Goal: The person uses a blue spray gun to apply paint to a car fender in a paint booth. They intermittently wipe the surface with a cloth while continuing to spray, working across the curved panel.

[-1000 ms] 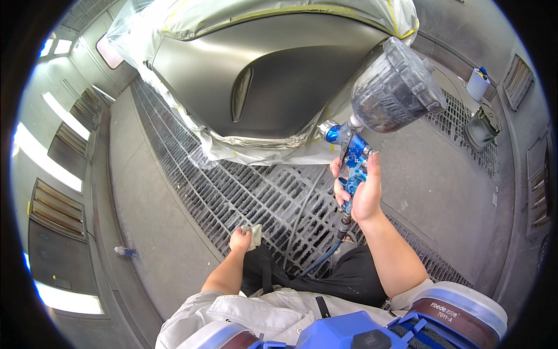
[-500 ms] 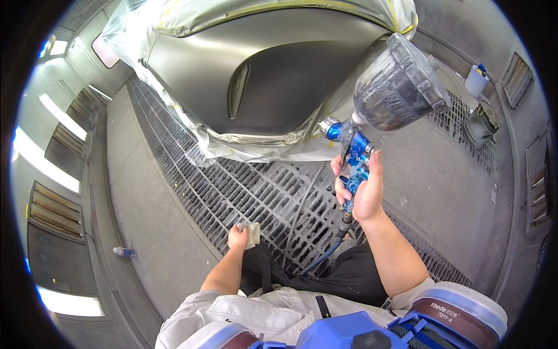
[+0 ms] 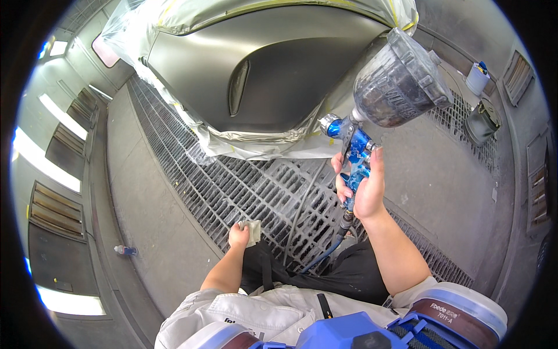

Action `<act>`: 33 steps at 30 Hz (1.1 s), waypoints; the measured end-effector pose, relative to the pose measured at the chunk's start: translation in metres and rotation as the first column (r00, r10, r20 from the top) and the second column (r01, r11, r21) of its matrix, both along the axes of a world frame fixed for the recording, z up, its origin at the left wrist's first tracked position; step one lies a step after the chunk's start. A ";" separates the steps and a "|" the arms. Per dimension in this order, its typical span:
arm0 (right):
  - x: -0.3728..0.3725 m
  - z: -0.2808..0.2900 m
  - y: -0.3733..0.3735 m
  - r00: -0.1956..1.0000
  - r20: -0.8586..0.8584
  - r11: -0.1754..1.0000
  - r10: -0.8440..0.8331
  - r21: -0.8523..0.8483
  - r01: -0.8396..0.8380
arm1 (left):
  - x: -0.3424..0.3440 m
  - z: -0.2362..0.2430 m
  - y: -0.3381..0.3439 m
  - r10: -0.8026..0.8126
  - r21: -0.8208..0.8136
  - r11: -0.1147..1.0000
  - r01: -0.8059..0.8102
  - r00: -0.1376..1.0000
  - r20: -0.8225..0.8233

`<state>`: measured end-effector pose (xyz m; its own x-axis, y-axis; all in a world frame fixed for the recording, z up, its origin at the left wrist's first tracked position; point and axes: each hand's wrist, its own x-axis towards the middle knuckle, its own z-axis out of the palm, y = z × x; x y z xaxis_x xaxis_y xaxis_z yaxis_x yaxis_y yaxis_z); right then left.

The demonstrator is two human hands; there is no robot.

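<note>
My right hand is wrapped round the handle of a blue spray gun, held up at the right of centre. On top of the gun sits a large, paint-stained dark cup, tilted to the right. A hose runs down from the base of the handle toward my legs. Low at my left side, my left hand is closed on a pale folded cloth. In front of me is a dark grey car body panel with a curved recess; the gun's nozzle points left, apart from it.
Masking film and yellow tape surround the panel. Slatted metal grating covers the floor below. A small bottle lies at the left; a white bucket and a dark drum stand at the far right. A respirator juts in below.
Almost nothing differs: the panel and the spray gun's cup sit very slightly higher in the picture. Both hands keep their hold.
</note>
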<state>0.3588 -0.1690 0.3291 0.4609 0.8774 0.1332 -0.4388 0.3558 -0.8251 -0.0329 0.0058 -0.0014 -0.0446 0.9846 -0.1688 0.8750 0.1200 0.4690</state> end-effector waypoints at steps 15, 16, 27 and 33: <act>0.003 0.000 -0.003 0.999 -0.034 0.999 0.013 0.040 -0.012 | 0.006 0.011 -0.003 0.014 -0.015 1.000 -0.014 1.000 0.018; 0.003 0.000 -0.003 0.999 -0.035 0.999 0.010 0.038 -0.009 | 0.006 0.011 -0.003 0.010 -0.019 1.000 -0.010 1.000 0.013; 0.002 -0.001 -0.002 1.000 -0.001 1.000 -0.014 0.023 0.014 | 0.006 0.004 0.002 -0.006 -0.010 1.000 0.005 1.000 -0.029; 0.002 -0.002 -0.002 1.000 0.002 1.000 -0.015 0.023 0.015 | 0.009 0.006 0.000 0.010 -0.009 1.000 -0.010 1.000 -0.012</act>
